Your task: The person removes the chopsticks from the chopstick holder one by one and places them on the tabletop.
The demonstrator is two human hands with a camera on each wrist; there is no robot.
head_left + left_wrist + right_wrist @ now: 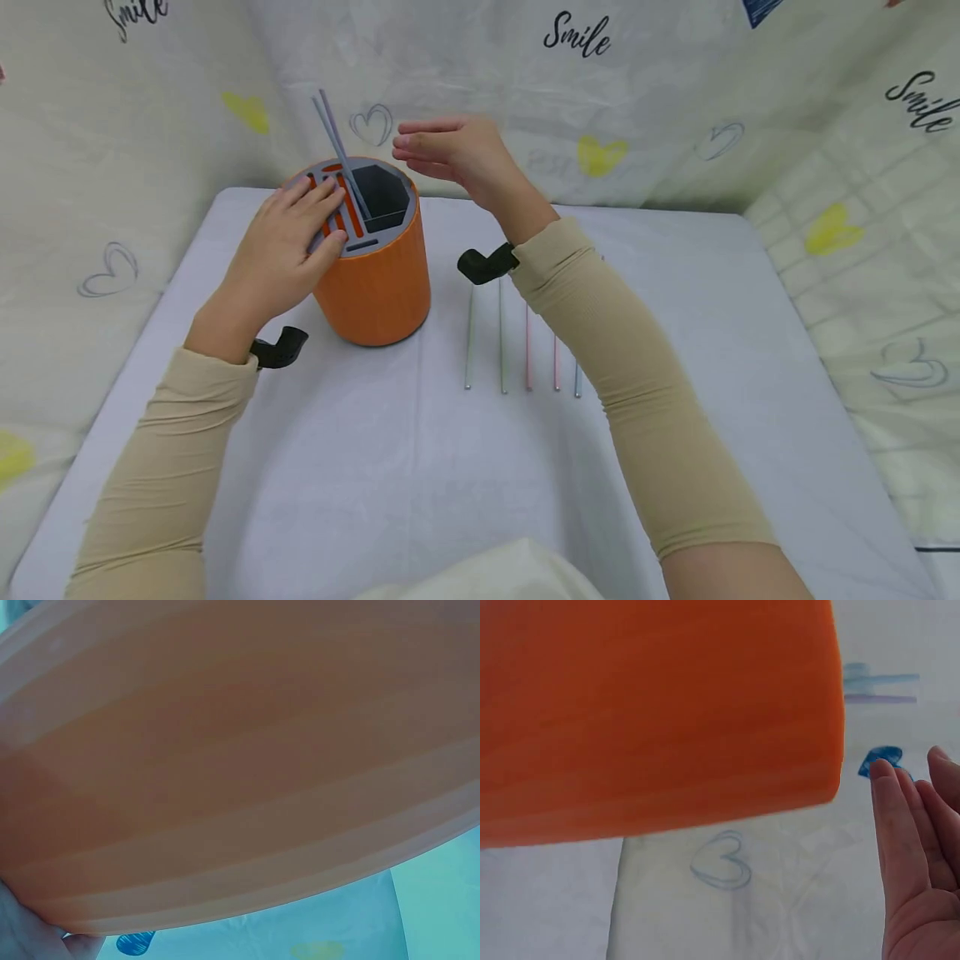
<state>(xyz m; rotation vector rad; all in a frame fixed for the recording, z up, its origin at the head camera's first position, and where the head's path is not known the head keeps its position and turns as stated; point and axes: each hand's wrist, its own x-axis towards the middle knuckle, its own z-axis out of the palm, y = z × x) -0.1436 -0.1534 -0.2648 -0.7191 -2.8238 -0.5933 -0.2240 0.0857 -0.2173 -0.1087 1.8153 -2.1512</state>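
An orange round holder (pixel 378 300) with a grey slotted top stands at the back left of the table. My left hand (pixel 288 237) rests on that top, fingers spread over the slots at its left side. Two thin sticks (pixel 330 129), bluish and purplish, lean upright out of the dark wide compartment. Just right of the holder's rim, my right hand (pixel 465 158) is raised with its fingers extended and nothing in it. In the right wrist view its fingers (pixel 900 840) are apart from the orange wall.
Several thin sticks (pixel 528 350) in pale green, pink and blue lie in a row on the white table (pixel 375 483), partly under my right forearm. A printed cloth (pixel 480 58) hangs behind the table. Each wrist carries a black camera mount (pixel 487 264).
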